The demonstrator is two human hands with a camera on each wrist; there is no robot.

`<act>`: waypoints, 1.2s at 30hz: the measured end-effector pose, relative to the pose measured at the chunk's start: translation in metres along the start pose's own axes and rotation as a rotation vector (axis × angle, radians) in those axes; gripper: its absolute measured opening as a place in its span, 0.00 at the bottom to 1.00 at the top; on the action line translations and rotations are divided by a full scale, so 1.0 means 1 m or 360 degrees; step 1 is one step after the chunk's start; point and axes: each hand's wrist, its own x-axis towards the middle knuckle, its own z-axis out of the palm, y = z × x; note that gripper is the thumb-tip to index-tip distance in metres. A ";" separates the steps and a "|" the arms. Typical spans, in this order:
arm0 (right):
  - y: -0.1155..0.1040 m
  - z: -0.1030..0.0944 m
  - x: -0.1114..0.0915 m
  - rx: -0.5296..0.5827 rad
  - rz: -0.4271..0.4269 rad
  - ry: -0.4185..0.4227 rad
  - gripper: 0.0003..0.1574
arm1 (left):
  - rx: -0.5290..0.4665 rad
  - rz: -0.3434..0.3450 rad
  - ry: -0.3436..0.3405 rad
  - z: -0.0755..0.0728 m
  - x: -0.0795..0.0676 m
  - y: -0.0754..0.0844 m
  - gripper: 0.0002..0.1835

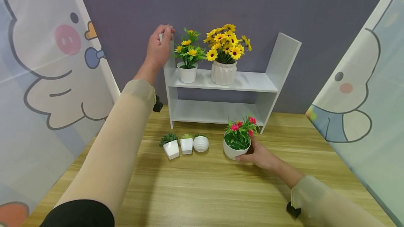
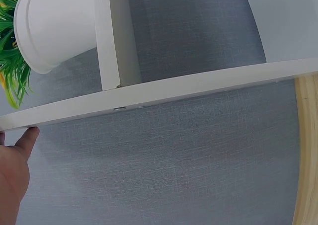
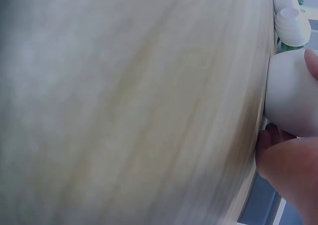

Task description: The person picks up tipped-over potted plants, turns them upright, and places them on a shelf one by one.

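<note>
My left hand (image 1: pixel 160 47) grips the top of the left side panel of a white two-tier shelf (image 1: pixel 217 109); in the left wrist view the thumb lies along the panel's edge (image 2: pixel 164 93). On the upper tier stand a small white pot of yellow flowers (image 1: pixel 188 74) and a ribbed white vase of sunflowers (image 1: pixel 223 73). At the shelf's front right, my right hand (image 1: pixel 263 155) holds a white round pot of pink flowers (image 1: pixel 234 152), thumb and fingers around its right side. The right wrist view has that pot's side (image 3: pixel 288 93) low at the tabletop.
Three little potted succulents lie tipped over before the shelf: two squarish white pots (image 1: pixel 171 150) (image 1: pixel 186 146) and a round ribbed one (image 1: pixel 201 144). The wooden table (image 1: pixel 195 188) meets a grey back wall (image 1: pixel 132 13). Cartoon-printed panels (image 1: pixel 41 80) flank both sides.
</note>
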 end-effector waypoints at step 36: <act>-0.070 -0.042 0.001 -0.0110 -0.0460 0.0326 0.58 | -0.0012 -0.0005 0.0002 0.000 -0.001 0.002 0.22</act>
